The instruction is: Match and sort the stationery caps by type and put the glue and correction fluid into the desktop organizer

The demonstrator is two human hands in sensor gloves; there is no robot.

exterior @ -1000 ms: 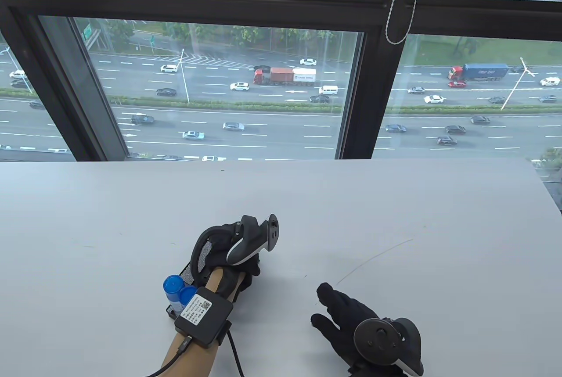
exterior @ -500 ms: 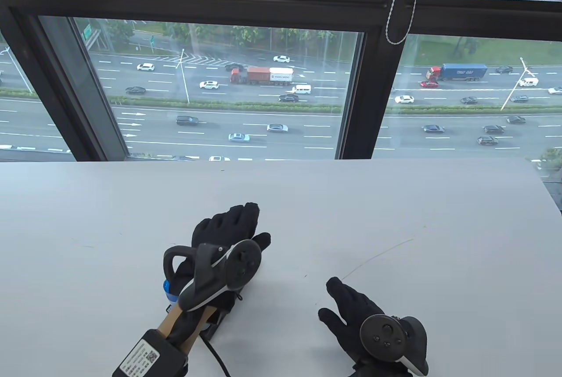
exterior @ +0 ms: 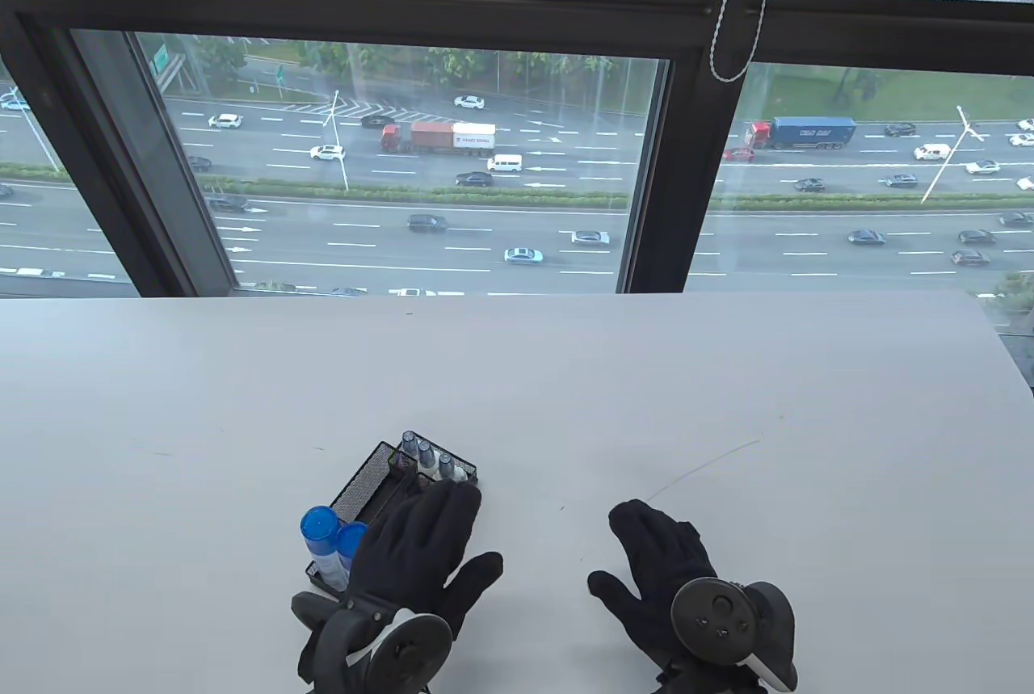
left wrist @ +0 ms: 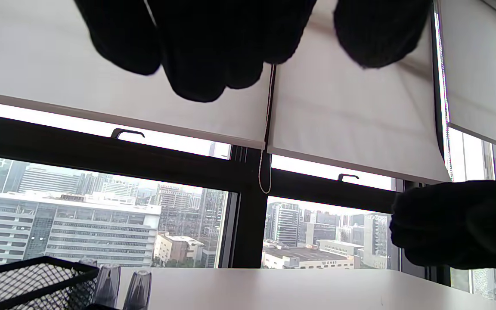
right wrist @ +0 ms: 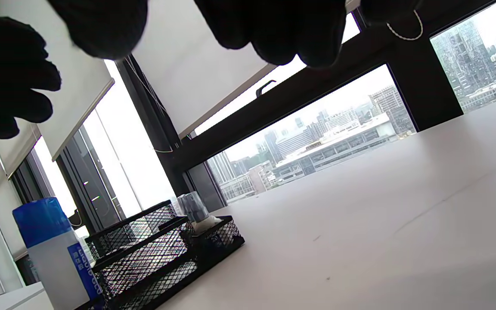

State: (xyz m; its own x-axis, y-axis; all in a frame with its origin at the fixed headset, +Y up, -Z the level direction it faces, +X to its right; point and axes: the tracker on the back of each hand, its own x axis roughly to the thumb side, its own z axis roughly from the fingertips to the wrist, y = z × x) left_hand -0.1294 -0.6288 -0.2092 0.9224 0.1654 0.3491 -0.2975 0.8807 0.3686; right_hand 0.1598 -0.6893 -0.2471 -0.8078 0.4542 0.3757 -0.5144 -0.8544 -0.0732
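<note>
A black mesh organizer (exterior: pixel 367 480) stands on the white table (exterior: pixel 565 371). Two blue-capped glue bottles (exterior: pixel 319 526) stand at its near left end. Small correction fluid bottles (exterior: pixel 424 453) with clear grey caps stand at its far right corner. My left hand (exterior: pixel 440 532) is open and palm down, fingers spread over the organizer's near right side and holding nothing. In the right wrist view my left hand (right wrist: pixel 7 73) hangs well above the organizer (right wrist: pixel 162 254) and a glue bottle (right wrist: pixel 54 254). My right hand (exterior: pixel 646 553) lies open and flat on the table, to the right.
A large window with a dark frame (exterior: pixel 662 185) runs behind the table's far edge. A blind cord (exterior: pixel 731 23) hangs at the upper right. In the left wrist view the organizer's rim (left wrist: pixel 28 275) and two grey caps (left wrist: pixel 108 280) sit at the lower left.
My left hand has drawn back toward the near edge and turned palm down, uncovering the organizer and its bottles. The right hand has shifted slightly to the right.
</note>
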